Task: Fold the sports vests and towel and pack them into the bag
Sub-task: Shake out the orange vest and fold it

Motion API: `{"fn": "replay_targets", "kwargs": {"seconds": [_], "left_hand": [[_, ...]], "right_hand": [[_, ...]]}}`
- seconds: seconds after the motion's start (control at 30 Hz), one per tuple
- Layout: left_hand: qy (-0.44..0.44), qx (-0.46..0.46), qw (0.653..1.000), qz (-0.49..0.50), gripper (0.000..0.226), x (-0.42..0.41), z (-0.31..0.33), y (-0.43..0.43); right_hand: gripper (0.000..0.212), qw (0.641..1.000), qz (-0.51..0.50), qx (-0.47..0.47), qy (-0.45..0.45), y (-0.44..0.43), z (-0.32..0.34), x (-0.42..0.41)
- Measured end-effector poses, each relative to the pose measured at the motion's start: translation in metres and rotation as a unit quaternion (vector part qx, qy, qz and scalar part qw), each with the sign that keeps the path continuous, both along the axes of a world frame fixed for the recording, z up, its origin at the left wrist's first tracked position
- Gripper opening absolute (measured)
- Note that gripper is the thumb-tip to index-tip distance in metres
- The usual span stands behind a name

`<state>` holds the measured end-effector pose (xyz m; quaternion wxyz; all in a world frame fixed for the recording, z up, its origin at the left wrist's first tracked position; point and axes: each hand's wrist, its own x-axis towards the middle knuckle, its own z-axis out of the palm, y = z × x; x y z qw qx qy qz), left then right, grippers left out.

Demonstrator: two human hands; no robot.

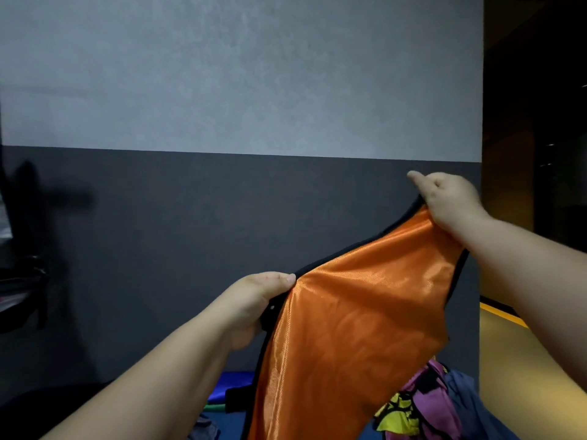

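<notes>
head view puts you early in the job, as i judge it. your left hand (254,300), low centre of the frame, has its thumb on top and fingers curled round the black-trimmed edge of the orange vest (355,312). your right hand (451,198), up at centre right, is clenched on a higher part of the same edge, with one digit sticking out free. so both hands are clamped on the vest. it hangs in the air between them, stretched on a slant and trailing down to the bottom edge of the frame, in front of the grey wall (190,201).

the vest is not folded. you hold it spread out, which looks like finding its shape before the first fold. at lower right lies a crumpled purple and yellow garment (413,404) beside a grey-blue cloth (467,398), both loose and unfolded. whether the cloth is the towel i cannot tell. a blue patch (232,382) shows at bottom centre, too hidden to name. no bag is in sight and nothing looks packed. left to do, by my reckoning: fold this vest, fold the rest, then pack the lot.
</notes>
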<state>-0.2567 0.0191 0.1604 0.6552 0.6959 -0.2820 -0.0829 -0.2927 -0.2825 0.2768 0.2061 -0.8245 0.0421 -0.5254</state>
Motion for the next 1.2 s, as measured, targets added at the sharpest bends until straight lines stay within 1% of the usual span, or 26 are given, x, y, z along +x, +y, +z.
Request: {"fn": "replay_targets", "kwargs": {"seconds": [0.1, 0.2, 0.3, 0.4, 0.47, 0.53, 0.6, 0.73, 0.8, 0.9, 1.0, 1.1, 1.2], "left_hand": [[0.011, 0.004, 0.999, 0.039, 0.017, -0.001, 0.001, -0.002], [0.005, 0.016, 0.997, 0.076, 0.014, 0.001, 0.002, -0.005], [-0.035, 0.047, 0.994, 0.095, 0.013, 0.002, 0.004, -0.007], [-0.079, 0.081, 0.989, 0.099, 0.013, -0.001, 0.005, -0.01], [-0.094, 0.095, 0.986, 0.095, 0.013, -0.004, 0.005, -0.011], [-0.124, 0.121, 0.979, 0.112, 0.012, -0.005, 0.005, -0.011], [-0.171, 0.157, 0.963, 0.139, 0.012, -0.004, 0.004, -0.009], [-0.225, 0.201, 0.94, 0.162, 0.007, -0.001, 0.002, -0.004], [-0.235, 0.191, 0.937, 0.175, 0.005, 0.002, 0.0, -0.003], [-0.238, 0.164, 0.936, 0.199, 0.015, 0.004, -0.003, -0.002], [-0.239, 0.142, 0.941, 0.192, 0.016, 0.006, -0.005, -0.001], [-0.238, 0.135, 0.946, 0.175, 0.015, 0.007, -0.006, 0.0], [-0.241, 0.139, 0.947, 0.162, 0.012, 0.009, -0.007, 0.0]], "right_hand": [[0.058, 0.997, 0.04, -0.061, -0.018, 0.01, -0.022, -0.002], [0.056, 0.992, 0.089, -0.09, 0.009, 0.029, -0.042, 0.001], [0.049, 0.986, 0.125, -0.101, 0.053, 0.05, -0.061, 0.006], [0.031, 0.974, 0.181, -0.088, 0.103, 0.071, -0.076, 0.009], [0.018, 0.956, 0.243, -0.065, 0.148, 0.084, -0.085, 0.009], [0.015, 0.929, 0.309, -0.027, 0.201, 0.093, -0.092, 0.01], [0.018, 0.906, 0.344, 0.012, 0.245, 0.099, -0.098, 0.011], [0.015, 0.89, 0.359, 0.06, 0.275, 0.105, -0.102, 0.01], [0.015, 0.885, 0.356, 0.065, 0.294, 0.108, -0.102, 0.01], [0.014, 0.882, 0.352, 0.064, 0.307, 0.111, -0.101, 0.011], [0.01, 0.88, 0.354, 0.069, 0.307, 0.112, -0.1, 0.011], [0.011, 0.886, 0.335, 0.044, 0.318, 0.113, -0.098, 0.011], [0.013, 0.904, 0.284, -0.01, 0.319, 0.117, -0.096, 0.01]]}}
